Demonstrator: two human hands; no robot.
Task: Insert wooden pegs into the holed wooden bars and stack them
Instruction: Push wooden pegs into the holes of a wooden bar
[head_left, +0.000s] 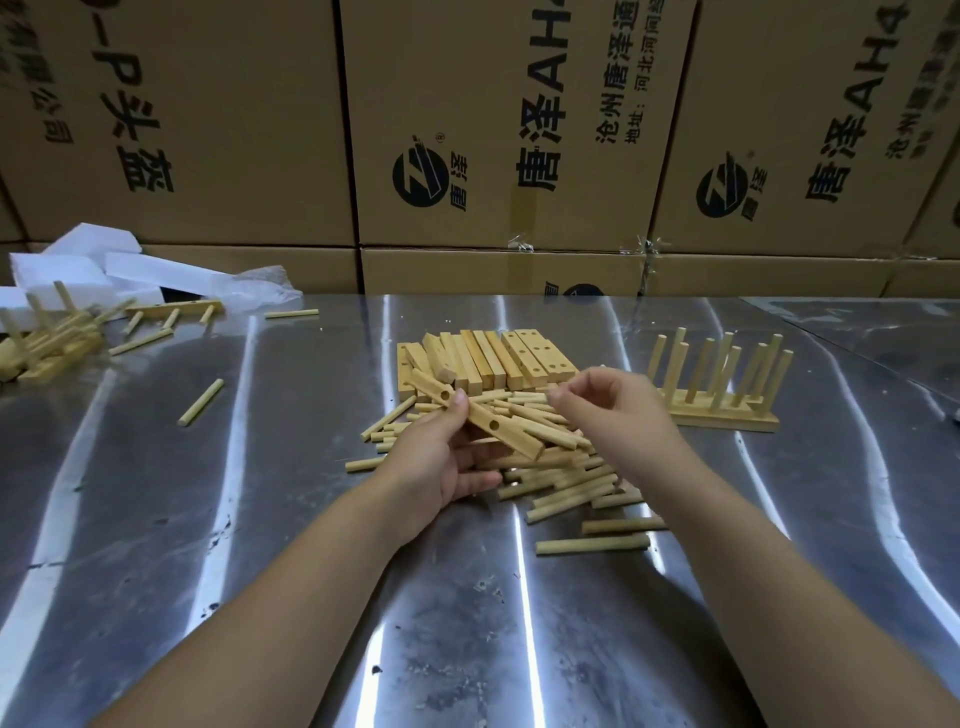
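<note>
— What does the left hand (441, 457) have?

— A holed bar (488, 423), held up above the heap of loose pegs (566, 483) in the middle of the table (208, 519). The thumb lies on its top face and the fingers curl beneath, near its middle, so the holes face up.

— And the right hand (618, 410)?

— It hovers just beside the bar with its fingertips drawn together. Whether they pinch a peg cannot be told; the tips blur into the pile behind.

— How will the pieces handle?

— Probably light, stiff and dry. The bar suits a mid-length hold clear of its holes; a round peg may roll, so it is best pinched near one end.

— What lies around?

— Unpegged bars (493, 358) sit side by side just beyond the heap. A finished pegged bar (722, 395) stands near the right hand, its pegs upright and easily knocked. A stray peg (201, 401) lies towards the left edge, more pegged pieces (47, 338) and foam blocks (88, 260) crowd the far-left corner, and cardboard boxes (519, 130) wall the far edge.
</note>
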